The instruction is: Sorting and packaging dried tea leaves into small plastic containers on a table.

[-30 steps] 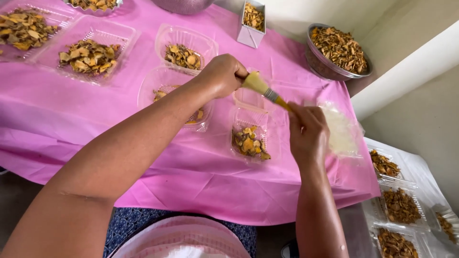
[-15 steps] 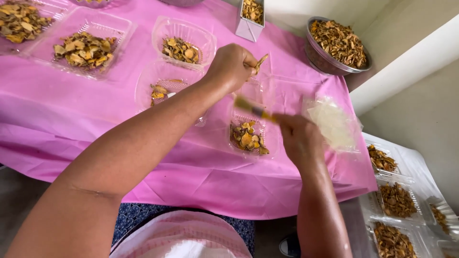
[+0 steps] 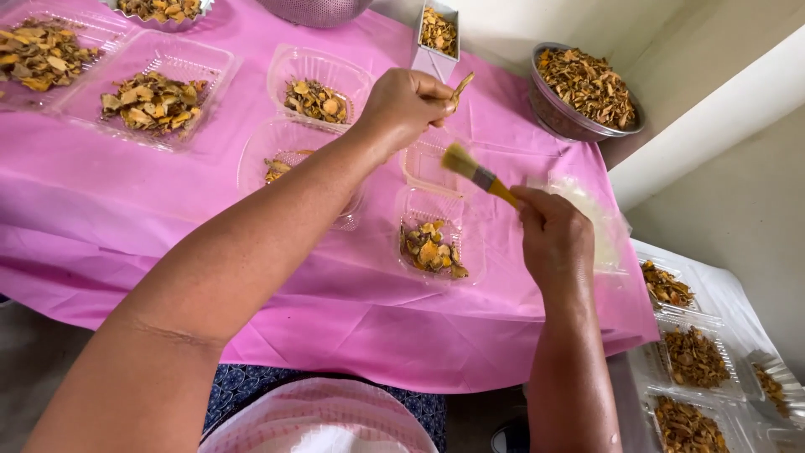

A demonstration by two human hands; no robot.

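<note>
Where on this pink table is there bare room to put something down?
Bare pink cloth runs along the near edge, in front of the large tray and under the left forearm. Around the left hand and right hand with its brush, clear containers crowd together.

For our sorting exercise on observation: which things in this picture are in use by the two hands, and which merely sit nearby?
In use:
left hand pinching a dried slice
right hand gripping a brush
open clear container below the hands, part filled

Sitting nearby:
metal bowl of dried slices
small metal tin
filled clear trays on the pink cloth
packed trays at lower right
</note>
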